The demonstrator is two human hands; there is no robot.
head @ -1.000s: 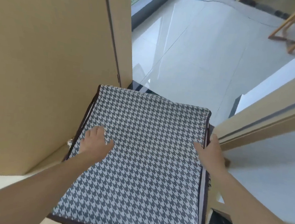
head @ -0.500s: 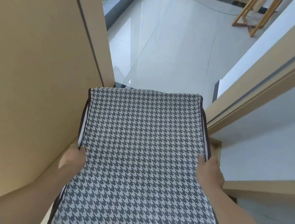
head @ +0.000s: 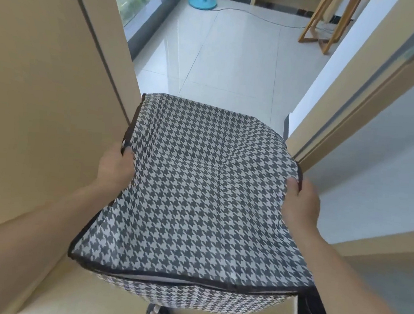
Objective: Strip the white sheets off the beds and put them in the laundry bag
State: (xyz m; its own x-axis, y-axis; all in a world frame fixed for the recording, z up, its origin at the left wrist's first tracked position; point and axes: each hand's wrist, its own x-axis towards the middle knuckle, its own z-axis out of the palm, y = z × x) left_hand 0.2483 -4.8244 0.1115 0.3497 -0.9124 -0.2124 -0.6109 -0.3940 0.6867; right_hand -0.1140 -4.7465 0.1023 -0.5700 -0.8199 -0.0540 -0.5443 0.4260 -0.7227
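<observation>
Over glossy tile floor point(head: 224, 65), both hands' point(head: 115, 167) point(head: 302, 202) grip pinches boxy houndstooth fabric laundry bag point(head: 197, 193).

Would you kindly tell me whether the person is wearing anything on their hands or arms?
Nothing shows: the left hand and right hand are ungloved, no rings in view; the left forearm and right forearm are bare to the frame edge, with no sleeve, watch or bracelet.

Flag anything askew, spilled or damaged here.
Nothing is spilled or damaged. The houndstooth laundry bag, gripped at its side edges by the left hand and right hand, sags and creases across its top. A loose cable trails over the floor tiles near the blue stand base, a possible trip hazard.
</observation>
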